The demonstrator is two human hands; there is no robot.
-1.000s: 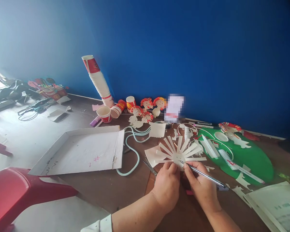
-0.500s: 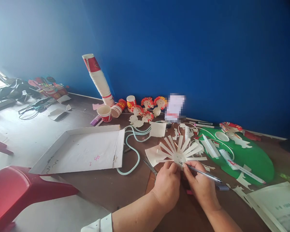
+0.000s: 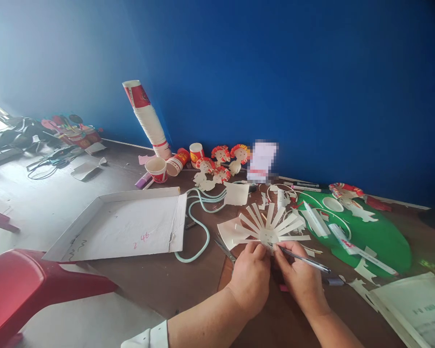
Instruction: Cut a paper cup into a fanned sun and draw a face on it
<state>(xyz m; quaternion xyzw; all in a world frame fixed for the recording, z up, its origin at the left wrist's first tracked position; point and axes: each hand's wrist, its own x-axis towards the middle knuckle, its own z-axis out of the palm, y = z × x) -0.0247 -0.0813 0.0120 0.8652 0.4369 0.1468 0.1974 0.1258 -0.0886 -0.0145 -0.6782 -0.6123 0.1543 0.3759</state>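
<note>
While pen (image 3: 308, 260) in right hand (image 3: 300, 278), pink scrawl (image 3: 144, 238) in white tray (image 3: 119, 217).

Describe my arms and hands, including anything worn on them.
Your left hand and right hand are both ungloved, with no ring or watch visible. A white cuff with a seam or fold line across it rings the left forearm, which is bare from there to the hand. The right forearm shows no sleeve within the picture.
</note>
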